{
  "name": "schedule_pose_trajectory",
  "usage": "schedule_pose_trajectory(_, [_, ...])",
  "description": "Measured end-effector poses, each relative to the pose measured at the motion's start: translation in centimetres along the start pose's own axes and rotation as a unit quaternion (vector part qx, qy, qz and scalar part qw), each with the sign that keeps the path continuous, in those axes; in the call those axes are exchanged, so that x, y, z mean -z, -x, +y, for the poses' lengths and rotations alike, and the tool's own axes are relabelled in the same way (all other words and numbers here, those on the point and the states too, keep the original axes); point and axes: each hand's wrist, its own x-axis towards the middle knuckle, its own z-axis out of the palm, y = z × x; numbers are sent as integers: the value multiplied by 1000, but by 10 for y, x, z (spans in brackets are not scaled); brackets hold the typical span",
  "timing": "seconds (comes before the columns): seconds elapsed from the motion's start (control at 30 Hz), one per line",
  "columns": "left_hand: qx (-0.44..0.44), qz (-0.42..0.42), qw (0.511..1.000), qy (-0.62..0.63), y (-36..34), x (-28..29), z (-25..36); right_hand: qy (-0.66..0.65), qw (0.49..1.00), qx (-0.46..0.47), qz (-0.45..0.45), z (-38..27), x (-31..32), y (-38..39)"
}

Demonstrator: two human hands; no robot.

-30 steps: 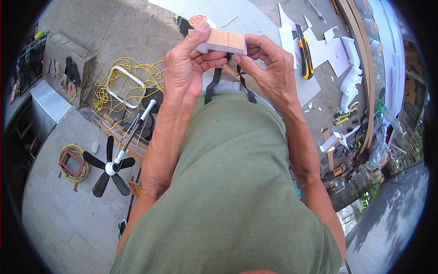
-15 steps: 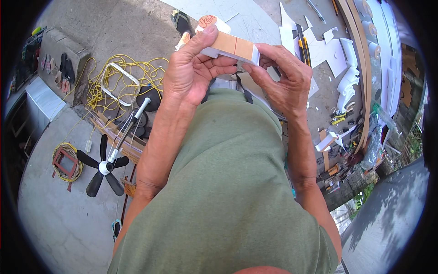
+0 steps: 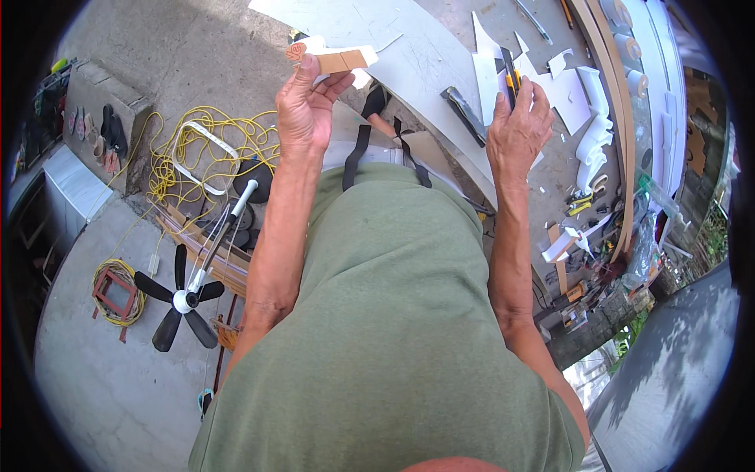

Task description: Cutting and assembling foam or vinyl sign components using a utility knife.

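The left hand (image 3: 303, 110) was raised, its fingertips pinching a small white foam piece (image 3: 336, 59) with a tan taped patch, a roll of brown tape (image 3: 296, 52) showing just beside it at the thumb. The right hand (image 3: 517, 130) lay well apart from it over the grey worktable (image 3: 425, 63), fingers curled down onto a yellow and black utility knife (image 3: 510, 72); whether it gripped the knife or merely rested on it could not be told. Around that hand lay white foam offcuts (image 3: 578, 90), and a dark flat tool (image 3: 465, 114) sat between the 2 hands. Farther out, on the concrete floor to the left, were a coil of yellow cord (image 3: 200, 153) and a black fan blade (image 3: 182, 299) on a white shaft.
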Motion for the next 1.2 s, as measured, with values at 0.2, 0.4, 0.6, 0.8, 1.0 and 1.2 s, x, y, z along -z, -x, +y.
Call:
schedule_pose_trajectory(0.2, [-26, 42, 999, 2, -21, 17, -16, 46, 999, -11, -27, 38, -32, 12])
schedule_pose_trajectory(0.4, [-18, 85, 996, -25, -24, 21, -24, 52, 996, -59, -47, 52, -32, 8])
schedule_pose_trajectory(0.6, [-20, 70, 996, -42, -22, 25, -26, -208, 974, -41, -78, 8, -3, 5])
schedule_pose_trajectory(0.8, [-44, 78, 994, -62, -21, 14, -23, -306, 931, 8, -200, -68, -19, 32])
schedule_pose_trajectory(1.0, [-42, 65, 994, -81, -22, 17, -21, -302, 921, 14, -246, -91, -46, 32])
schedule_pose_trajectory(1.2, [-37, 65, 993, -94, -23, 18, -19, -282, 934, 61, -209, -98, -54, 34])
